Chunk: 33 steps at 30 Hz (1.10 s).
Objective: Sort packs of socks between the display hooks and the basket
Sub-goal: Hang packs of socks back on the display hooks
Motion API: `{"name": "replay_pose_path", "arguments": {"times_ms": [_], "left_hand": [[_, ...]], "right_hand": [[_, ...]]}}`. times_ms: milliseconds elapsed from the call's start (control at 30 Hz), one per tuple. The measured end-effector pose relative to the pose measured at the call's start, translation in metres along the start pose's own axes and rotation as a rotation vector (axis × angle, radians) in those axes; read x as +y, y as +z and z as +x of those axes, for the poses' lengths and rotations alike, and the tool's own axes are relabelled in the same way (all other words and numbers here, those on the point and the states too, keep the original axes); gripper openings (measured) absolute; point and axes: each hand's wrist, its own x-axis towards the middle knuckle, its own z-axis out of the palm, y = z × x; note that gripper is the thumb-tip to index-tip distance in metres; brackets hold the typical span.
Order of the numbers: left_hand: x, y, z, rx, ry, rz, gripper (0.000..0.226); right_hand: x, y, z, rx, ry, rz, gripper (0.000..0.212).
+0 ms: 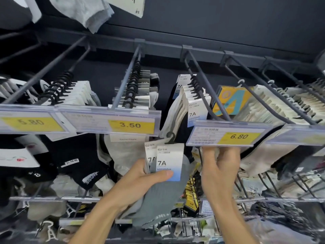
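At the far left a yellow price tag (32, 122) reads 5.80, with black and white socks hanging behind it. Next to it is a 3.50 tag (131, 125).

Just below and to the right of that tag, the left hand (140, 184) holds a pack of grey socks (158, 199). The fingers curl round the back of the pack. The thumb presses on the white and blue card (169, 161) at the front, marked 7A. A second card like it peeks out behind. The pack's little black hanger (170, 138) sticks up above the hand and is not on any hook.

Higher up, hanging packs (195, 106) with the same 7A card sit on a hook (202, 95).

To the right, the right hand (219, 169) reaches up, fingertips touching the bottom edge of the 6.80 tag (239, 136). Its fingers are bent, with something pale between them, but I cannot tell if they hold it.

Further right, pale socks (267, 110) fill more hooks.
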Motion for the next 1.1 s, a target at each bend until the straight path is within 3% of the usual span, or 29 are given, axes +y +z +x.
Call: {"name": "replay_pose_path", "arguments": {"times_ms": [167,367,433,500,633,767,833,900,1000,1100], "left_hand": [[0.001,0.01,0.006,-0.087,0.043,0.05,0.026],[-0.006,0.02,0.016,-0.157,0.062,0.197,0.028],[-0.017,0.019,0.021,-0.077,0.048,0.289,0.029],[-0.033,0.015,0.024,0.039,0.04,0.487,0.029],[-0.067,0.012,0.021,0.127,-0.039,0.827,0.061],[-0.092,0.013,0.012,0.112,-0.066,1.072,0.058],[-0.101,0.013,0.008,0.098,-0.042,1.184,0.055],[-0.107,0.013,0.007,0.093,-0.006,1.232,0.057],[-0.109,0.016,0.008,0.125,0.006,1.202,0.052],[-0.106,0.019,0.008,0.261,0.035,1.064,0.031]], "right_hand": [[-0.012,-0.001,-0.038,-0.435,0.26,0.233,0.026],[-0.007,-0.018,-0.033,-0.363,0.374,0.285,0.02],[-0.002,-0.024,-0.025,-0.254,0.379,0.293,0.023],[0.006,-0.029,-0.01,-0.154,0.353,0.243,0.022],[0.013,-0.027,0.02,-0.155,0.267,0.084,0.038],[0.006,-0.016,0.035,-0.161,0.125,0.059,0.051],[0.008,-0.01,0.038,-0.161,0.111,0.034,0.042],[0.008,-0.007,0.04,-0.246,0.204,0.045,0.035],[0.01,-0.006,0.037,-0.315,0.148,0.072,0.033],[0.018,-0.009,0.035,-0.317,0.356,0.076,0.022]]}}
